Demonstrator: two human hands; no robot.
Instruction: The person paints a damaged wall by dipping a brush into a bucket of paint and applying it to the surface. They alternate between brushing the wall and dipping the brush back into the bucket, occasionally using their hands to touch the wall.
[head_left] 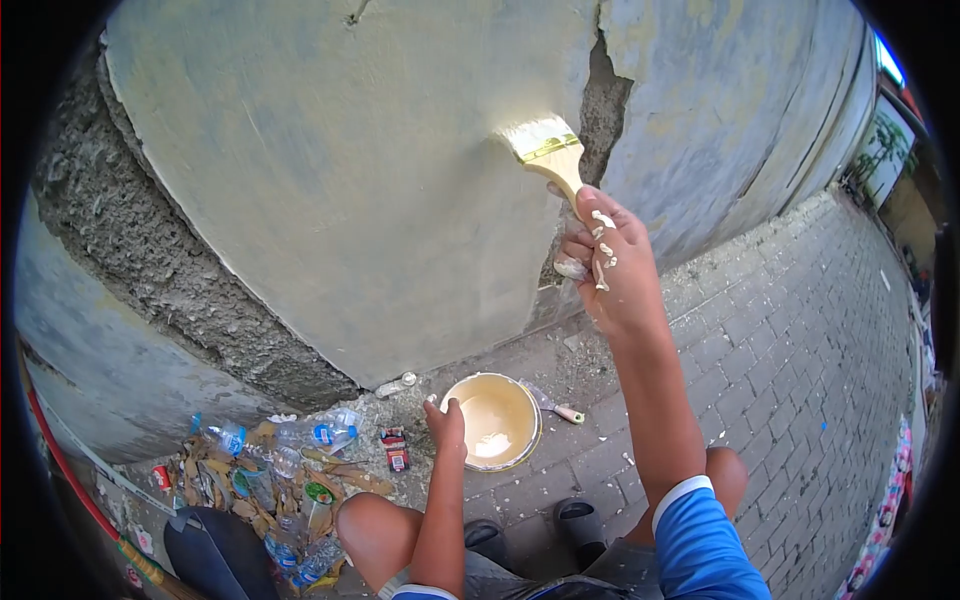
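Observation:
My right hand, smeared with cream paint, is closed around the handle of a wide paintbrush. The brush's bristles are against the wall, just left of a crack where the plaster has broken away. Down low, my left hand grips the left rim of a round paint bucket. Cream paint lies in the bucket, which is on the paving close to the foot of the wall. A putty knife with a light handle rests just right of the bucket.
Left of the bucket lie a cigarette pack, plastic bottles and dry leaves. A dark rounded object and a red hose are at lower left. Brick paving runs off to the right.

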